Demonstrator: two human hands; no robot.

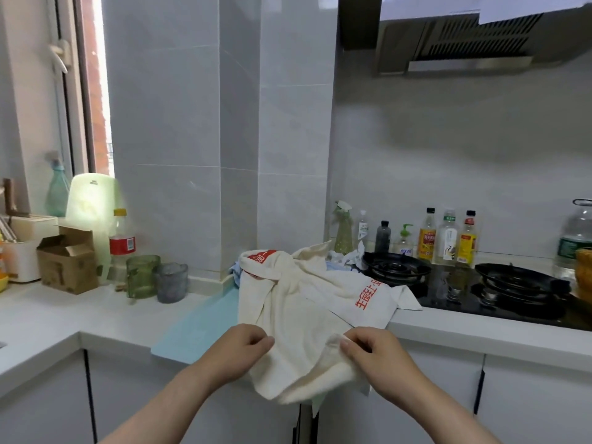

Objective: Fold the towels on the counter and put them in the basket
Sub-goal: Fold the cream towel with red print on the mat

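I see the white counter (48, 315) carrying a blue mat (198, 325), cream towels (298, 302) (crumpled), a green glass (142, 275), a cardboard box (69, 264).

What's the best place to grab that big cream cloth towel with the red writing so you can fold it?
Grip the cream cloth towel with red writing along its near edge, coming from the front. That edge hangs free off the white counter, while the far part lies bunched. The left hand and right hand pinch it there.
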